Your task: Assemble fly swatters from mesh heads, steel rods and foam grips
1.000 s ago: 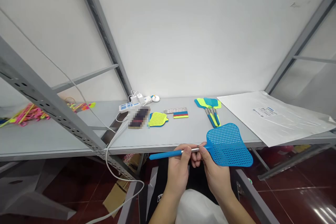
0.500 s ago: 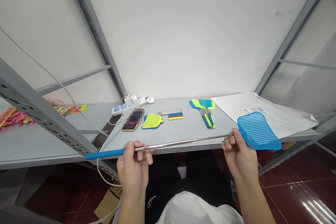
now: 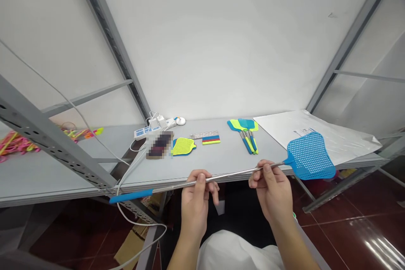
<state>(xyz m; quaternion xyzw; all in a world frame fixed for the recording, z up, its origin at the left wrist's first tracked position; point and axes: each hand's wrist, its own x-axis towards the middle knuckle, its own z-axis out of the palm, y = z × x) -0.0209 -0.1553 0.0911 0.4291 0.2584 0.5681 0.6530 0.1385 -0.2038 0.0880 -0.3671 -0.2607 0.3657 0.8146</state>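
Observation:
Stretched across in front of me is a blue fly swatter [image 3: 311,156] with a long metal telescopic rod and a blue grip at its left end. My left hand [image 3: 196,198] pinches the rod left of its middle, between thumb and fingers. Closer to the mesh head, my right hand [image 3: 272,187] is closed on the rod. The swatter hangs just in front of the shelf edge, tilted slightly up to the right.
On the grey shelf [image 3: 218,160] lie yellow and blue swatter heads [image 3: 183,146], metal rods [image 3: 204,134], coloured grips [image 3: 211,139] and a bunch of short swatters [image 3: 247,135]. A white plastic bag [image 3: 284,128] lies right; a power strip [image 3: 148,130] and blurred phone [image 3: 160,145] left.
My left hand has slid right along the rod, away from the blue grip. My right hand has shifted left, away from the mesh head. The rod tilts a little more.

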